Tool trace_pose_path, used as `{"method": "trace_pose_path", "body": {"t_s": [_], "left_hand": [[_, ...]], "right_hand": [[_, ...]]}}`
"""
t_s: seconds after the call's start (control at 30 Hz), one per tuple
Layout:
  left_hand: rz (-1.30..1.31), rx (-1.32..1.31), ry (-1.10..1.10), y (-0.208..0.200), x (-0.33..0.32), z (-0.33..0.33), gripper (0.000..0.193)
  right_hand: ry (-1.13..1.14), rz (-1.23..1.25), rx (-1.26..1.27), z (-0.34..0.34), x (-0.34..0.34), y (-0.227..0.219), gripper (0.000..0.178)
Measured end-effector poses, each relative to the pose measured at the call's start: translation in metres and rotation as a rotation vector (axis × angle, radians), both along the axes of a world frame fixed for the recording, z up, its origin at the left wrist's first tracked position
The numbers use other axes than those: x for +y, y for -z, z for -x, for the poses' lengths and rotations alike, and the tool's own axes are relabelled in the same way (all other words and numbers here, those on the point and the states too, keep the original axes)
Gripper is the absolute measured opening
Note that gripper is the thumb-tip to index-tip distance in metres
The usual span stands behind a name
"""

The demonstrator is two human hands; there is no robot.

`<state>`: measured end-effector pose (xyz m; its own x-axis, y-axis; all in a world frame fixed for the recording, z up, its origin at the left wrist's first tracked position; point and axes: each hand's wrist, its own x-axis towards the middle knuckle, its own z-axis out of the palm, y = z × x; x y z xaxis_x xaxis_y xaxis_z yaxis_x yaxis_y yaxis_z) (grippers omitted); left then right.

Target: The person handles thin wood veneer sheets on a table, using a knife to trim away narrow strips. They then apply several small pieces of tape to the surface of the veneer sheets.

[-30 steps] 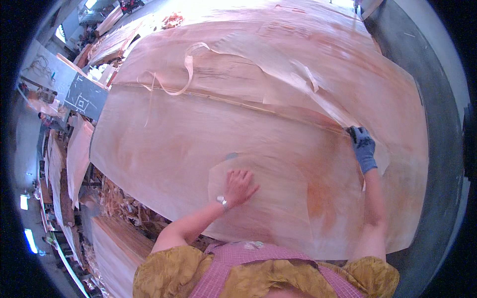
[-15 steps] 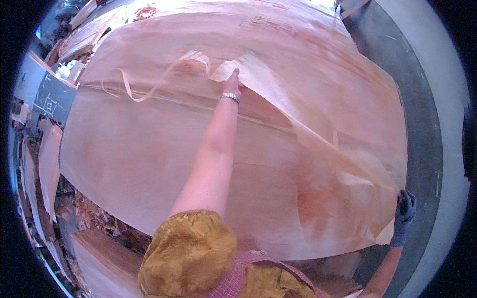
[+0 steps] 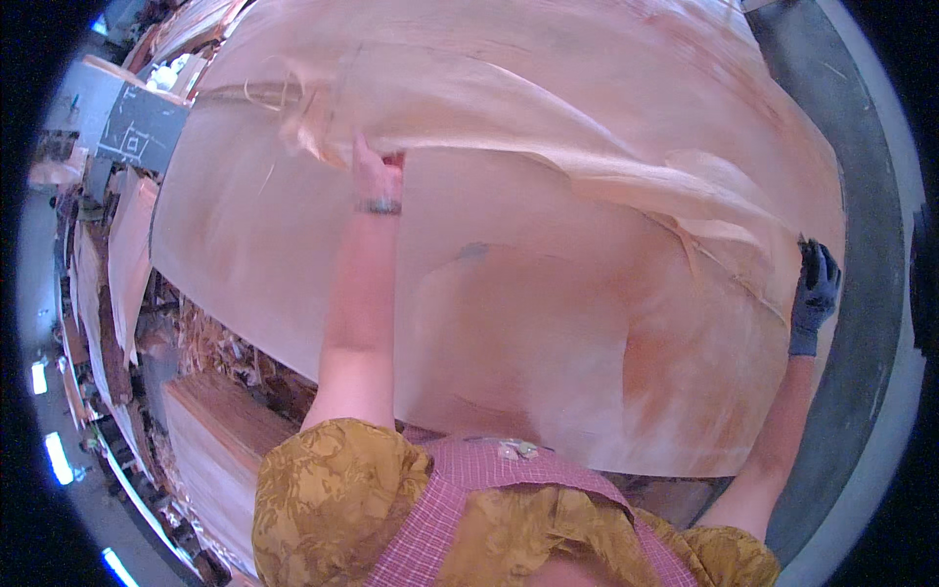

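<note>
A thin, pale wood veneer sheet (image 3: 606, 174) runs in a long rippled fold across a broad stack of reddish-tan veneer (image 3: 509, 362). My left hand (image 3: 377, 176), bare with a metal band at the wrist, is closed on the sheet's near edge at the left. At the stack's right edge, my right hand (image 3: 817, 284) wears a grey-blue glove with dark fingertips and pinches the sheet's other end; its fingertips are partly hidden. A narrow curled veneer strip (image 3: 305, 122) hangs by the sheet's left end, blurred by motion.
Wood scraps and shavings (image 3: 230, 352) lie along the stack's left side, by a reddish-brown wood block (image 3: 223, 416). A grey board with white markings (image 3: 142, 127) stands at the far left. Dark grey floor (image 3: 866, 293) borders the right side.
My left hand has moved left, drawing the sheet's edge with it. My right hand has gone farther up along the right edge. The sheet, diagonal before, now lies more crosswise.
</note>
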<state>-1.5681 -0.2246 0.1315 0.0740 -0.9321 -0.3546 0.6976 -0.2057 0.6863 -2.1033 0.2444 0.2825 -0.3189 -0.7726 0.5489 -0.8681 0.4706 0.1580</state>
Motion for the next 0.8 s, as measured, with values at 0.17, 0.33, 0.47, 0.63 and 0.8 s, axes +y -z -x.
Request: {"method": "trace_pose_path", "body": {"t_s": [0.17, 0.33, 0.47, 0.63, 0.8], "left_hand": [[-0.365, -0.147, 0.127, 0.028, 0.121, -0.022, 0.036], [-0.499, -0.190, 0.213, 0.014, 0.211, -0.009, 0.042], [-0.464, -0.202, 0.247, 0.022, 0.239, -0.016, 0.045], [-0.513, -0.164, 0.316, 0.029, 0.253, -0.026, 0.039], [-0.523, -0.289, 0.653, -0.015, 0.285, -0.025, 0.033]], "right_hand": [[0.125, -0.246, -0.012, 0.029, 0.015, 0.042, 0.035], [0.260, -0.476, -0.050, 0.056, 0.054, 0.059, 0.037], [0.062, -0.650, -0.101, 0.044, 0.075, 0.040, 0.040], [0.094, -0.567, -0.171, 0.051, 0.097, 0.010, 0.045], [-0.162, -0.202, -0.505, -0.053, -0.038, 0.012, 0.026]]}}
